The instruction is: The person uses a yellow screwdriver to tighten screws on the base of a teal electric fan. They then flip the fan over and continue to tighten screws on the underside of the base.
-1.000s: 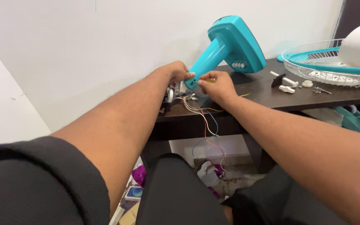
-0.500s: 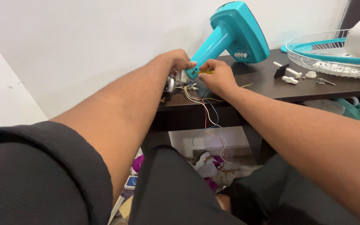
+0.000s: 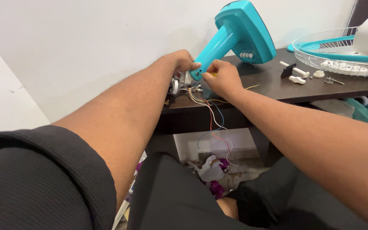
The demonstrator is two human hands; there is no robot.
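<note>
A dark wooden desk (image 3: 277, 87) stands against a white wall (image 3: 86, 42), and everything here is placed from the teal fan stand (image 3: 239, 32) that lies tilted on it, its square base up against the wall and its neck sloping down toward the desk's near-left edge.

To the right of the fan stand, at the far right of the desk, lies a wire fan guard (image 3: 341, 55) with a teal rim, and a white domed part rests on top of it. Between the guard and the fan stand sit a few small white and black knobs (image 3: 294, 73) and some screws.

The left hand (image 3: 183, 61) is at the lower end of the fan stand's neck, its fingers curled closed around that end, with a small white and metal part just below the hand. The right hand (image 3: 222, 79) is just to the right of the same end, its fingers pinched together on something small and yellow; what exactly it is cannot be told.

A bundle of thin wires (image 3: 211, 115), red, blue, yellow and white, comes out from the lower end of the neck, passes under the right hand and hangs down over the desk's front edge. Below the fan stand, on the floor under the desk, lie crumpled white and purple scraps (image 3: 214, 170).
</note>
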